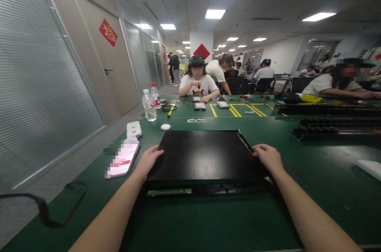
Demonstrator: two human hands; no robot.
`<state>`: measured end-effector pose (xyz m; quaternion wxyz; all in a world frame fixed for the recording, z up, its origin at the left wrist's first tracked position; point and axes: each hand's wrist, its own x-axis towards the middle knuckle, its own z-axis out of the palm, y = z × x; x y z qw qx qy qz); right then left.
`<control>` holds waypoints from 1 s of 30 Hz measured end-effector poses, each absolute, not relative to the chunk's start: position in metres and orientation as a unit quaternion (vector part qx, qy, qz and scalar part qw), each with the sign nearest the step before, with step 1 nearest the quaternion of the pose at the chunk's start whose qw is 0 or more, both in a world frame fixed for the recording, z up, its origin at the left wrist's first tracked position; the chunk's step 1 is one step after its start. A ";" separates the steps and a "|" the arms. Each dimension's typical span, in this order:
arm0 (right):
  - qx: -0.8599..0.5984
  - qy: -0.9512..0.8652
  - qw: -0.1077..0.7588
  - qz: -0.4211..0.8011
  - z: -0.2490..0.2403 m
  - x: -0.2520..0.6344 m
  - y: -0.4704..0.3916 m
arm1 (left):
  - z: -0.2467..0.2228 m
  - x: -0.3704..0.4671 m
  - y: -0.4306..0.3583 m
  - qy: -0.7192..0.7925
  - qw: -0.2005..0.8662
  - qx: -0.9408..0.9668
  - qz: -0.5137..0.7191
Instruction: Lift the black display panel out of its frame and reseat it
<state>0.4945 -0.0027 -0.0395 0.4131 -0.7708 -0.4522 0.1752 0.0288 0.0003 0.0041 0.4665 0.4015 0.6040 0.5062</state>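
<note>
A wide, flat black panel [205, 154] spans the space between my hands above the green table. My left hand [150, 158] grips its left edge, with the fingers curled at the side. At the right edge, my right hand [268, 156] is closed on the panel, its fingertips by a narrow raised strip. Below the panel's near edge lies a dark bar [220, 189] with a green circuit board [169, 192] at its left part. The undersides of the panel and some fingertips are hidden.
Left of the panel are a lit phone [123, 158], a white device [133, 129] and two bottles [149, 105]. A round white item [165, 127] lies beyond the panel. Long black parts [336, 129] lie at right. A person [199, 81] sits opposite.
</note>
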 end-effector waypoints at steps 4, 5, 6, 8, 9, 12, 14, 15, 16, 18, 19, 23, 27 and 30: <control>-0.773 -0.457 0.411 0.155 -0.036 0.487 -0.011 | 0.006 0.028 0.000 0.607 0.472 0.397 0.502; -0.773 -0.461 0.410 0.146 -0.035 0.485 -0.012 | 0.007 0.028 0.000 0.606 0.473 0.396 0.502; -0.774 -0.464 0.408 0.140 -0.034 0.484 -0.014 | 0.007 0.029 0.000 0.605 0.475 0.395 0.502; -0.778 -0.466 0.401 0.133 -0.032 0.481 -0.015 | 0.009 0.030 -0.002 0.602 0.482 0.393 0.502; -0.779 -0.467 0.397 0.131 -0.031 0.480 -0.016 | 0.009 0.030 -0.002 0.599 0.486 0.392 0.502; -0.784 -0.467 0.388 0.128 -0.030 0.479 -0.017 | 0.010 0.033 -0.005 0.588 0.501 0.387 0.503; -0.787 -0.466 0.384 0.125 -0.029 0.479 -0.018 | 0.011 0.034 -0.006 0.580 0.511 0.384 0.504; -0.789 -0.466 0.382 0.124 -0.028 0.479 -0.018 | 0.011 0.034 -0.006 0.577 0.516 0.383 0.505; -0.791 -0.465 0.378 0.123 -0.028 0.479 -0.018 | 0.011 0.034 -0.006 0.574 0.520 0.381 0.505; -0.797 -0.466 0.365 0.121 -0.027 0.480 -0.018 | 0.011 0.034 -0.007 0.570 0.526 0.378 0.506; -0.799 -0.469 0.357 0.121 -0.027 0.480 -0.018 | 0.010 0.034 -0.007 0.568 0.528 0.376 0.507; -0.803 -0.489 0.324 0.102 -0.024 0.478 -0.019 | 0.010 0.033 -0.007 0.560 0.536 0.372 0.511; -0.810 -0.507 0.286 0.076 -0.023 0.474 -0.021 | 0.011 0.033 -0.007 0.555 0.543 0.366 0.514; -0.814 -0.516 0.260 0.066 -0.022 0.471 -0.022 | 0.012 0.034 -0.007 0.551 0.547 0.362 0.516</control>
